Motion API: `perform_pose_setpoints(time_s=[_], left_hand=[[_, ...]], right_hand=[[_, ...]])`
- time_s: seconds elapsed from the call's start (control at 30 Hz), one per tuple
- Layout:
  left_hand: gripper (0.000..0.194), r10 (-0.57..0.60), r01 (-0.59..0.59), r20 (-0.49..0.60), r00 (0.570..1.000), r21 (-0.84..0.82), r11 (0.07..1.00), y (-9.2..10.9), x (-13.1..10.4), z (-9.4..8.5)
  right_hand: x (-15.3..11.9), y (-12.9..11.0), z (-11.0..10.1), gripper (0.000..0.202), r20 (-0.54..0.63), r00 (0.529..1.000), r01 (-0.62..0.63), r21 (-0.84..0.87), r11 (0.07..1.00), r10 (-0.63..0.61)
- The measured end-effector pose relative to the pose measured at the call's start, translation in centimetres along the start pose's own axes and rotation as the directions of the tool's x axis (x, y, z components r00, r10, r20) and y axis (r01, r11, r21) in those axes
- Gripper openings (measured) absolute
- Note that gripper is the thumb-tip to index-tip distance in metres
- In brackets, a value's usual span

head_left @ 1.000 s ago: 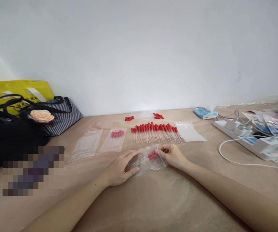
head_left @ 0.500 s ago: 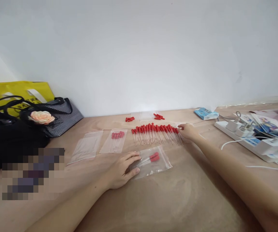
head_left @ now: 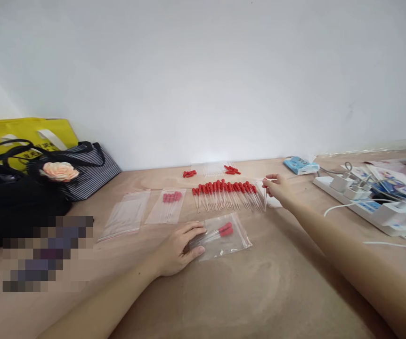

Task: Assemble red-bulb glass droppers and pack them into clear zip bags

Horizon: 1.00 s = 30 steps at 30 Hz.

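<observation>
Head view: a person is sitting at a tan table (head_left: 259, 292), bagging red-bulbed glass droppers.
Left hand (head_left: 178, 249): lying palm down with fingers spread loosely, pressing the near end of a clear zip bag (head_left: 224, 238) flat on the table; it is gripping nothing.
Zip bag: resting just in front of the dropper row, already holding a few droppers (head_left: 220, 231) with their red bulbs pointing right.
Right hand (head_left: 276, 187): pinching one dropper (head_left: 265, 197) between thumb and fingertips by its bulb end, the glass stem hanging down just above the table.
Dropper row (head_left: 226, 194): lined up side by side beyond the bag, its right end just beside the pinched dropper.
Step in hand: seemingly lifting a single dropper off the row's right end.
Next move: probably calling for carrying it to the bag's mouth and sliding it in stem first, while the left hand is keeping the bag steady.
Nearby: a filled bag (head_left: 167, 203) and an empty bag (head_left: 127, 213) lying to the left.
</observation>
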<state>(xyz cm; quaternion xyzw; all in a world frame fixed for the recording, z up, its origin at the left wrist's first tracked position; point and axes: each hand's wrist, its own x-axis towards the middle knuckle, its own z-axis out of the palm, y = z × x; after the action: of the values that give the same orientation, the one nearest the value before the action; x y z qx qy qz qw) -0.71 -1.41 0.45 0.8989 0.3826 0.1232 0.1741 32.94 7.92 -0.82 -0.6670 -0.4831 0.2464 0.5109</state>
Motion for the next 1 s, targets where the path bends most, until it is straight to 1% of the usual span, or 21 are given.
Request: perform_pose_setpoints(time_s=[0.07,0.1,0.17,0.27,0.37,0.5,0.57,0.63,0.7,0.77,0.8,0.9,0.93,1.0], left_hand=[[0.039,0.004,-0.004,-0.002,1.0,0.001,1.0,0.0,0.0,0.0],[0.039,0.005,-0.005,-0.001,1.0,0.0,1.0,0.0,0.0,0.0],[0.039,0.005,-0.005,0.003,1.0,-0.001,1.0,-0.1,0.0,0.0],[0.039,0.006,-0.006,0.015,1.0,0.001,1.0,-0.2,0.0,0.0],[0.04,0.011,-0.012,0.022,1.0,0.007,1.0,-0.1,-0.1,0.0],[0.043,0.017,-0.017,0.01,1.0,0.015,1.0,-0.1,-0.1,0.0],[0.044,0.018,-0.018,0.004,1.0,0.018,1.0,-0.1,0.0,0.0],[0.045,0.013,-0.013,0.002,1.0,0.021,1.0,-0.2,0.1,0.1],[0.045,0.007,-0.007,0.003,1.0,0.023,1.0,-0.2,0.1,0.2],[0.046,0.005,-0.005,0.003,1.0,0.025,1.0,-0.3,0.1,0.2],[0.046,0.007,-0.007,0.002,1.0,0.026,1.0,-0.3,0.1,0.2],[0.046,0.011,-0.011,0.001,1.0,0.03,0.999,-0.2,0.1,0.2],[0.046,0.011,-0.011,0.0,1.0,0.031,0.999,-0.2,0.1,0.1],[0.045,0.01,-0.01,-0.002,1.0,0.029,1.0,-0.1,0.1,0.1]], right_hand=[[-1.8,-0.3,0.0,0.025,0.008,1.0,0.003,0.105,0.994,-0.004],[-2.9,-0.5,0.0,0.025,0.018,1.0,0.006,0.203,0.979,-0.01],[-5.1,-0.6,0.4,0.029,0.036,0.999,0.002,0.378,0.926,-0.017],[-7.5,-0.8,1.1,0.033,0.023,1.0,-0.012,0.514,0.858,0.0],[-8.3,-1.0,1.6,0.034,0.022,0.999,-0.034,0.573,0.819,0.026],[-8.9,-1.1,2.2,0.034,0.06,0.995,-0.102,0.617,0.78,0.083],[-9.5,-1.1,2.5,0.035,0.103,0.989,-0.148,0.639,0.755,0.106],[-10.3,-1.2,2.6,0.036,0.173,0.979,-0.195,0.639,0.744,0.108],[-11.0,-1.3,2.5,0.037,0.255,0.964,-0.221,0.601,0.769,0.078],[-11.2,-1.4,2.2,0.035,0.355,0.935,-0.199,0.517,0.832,0.003],[-11.2,-1.4,2.0,0.034,0.413,0.909,-0.167,0.463,0.87,-0.046],[-10.7,-1.2,1.3,0.031,0.565,0.81,-0.046,0.325,0.945,-0.155],[-10.5,-1.1,1.1,0.031,0.607,0.776,-0.028,0.302,0.953,-0.17],[-10.3,-0.8,0.8,0.03,0.685,0.707,-0.039,0.289,0.957,-0.178]])
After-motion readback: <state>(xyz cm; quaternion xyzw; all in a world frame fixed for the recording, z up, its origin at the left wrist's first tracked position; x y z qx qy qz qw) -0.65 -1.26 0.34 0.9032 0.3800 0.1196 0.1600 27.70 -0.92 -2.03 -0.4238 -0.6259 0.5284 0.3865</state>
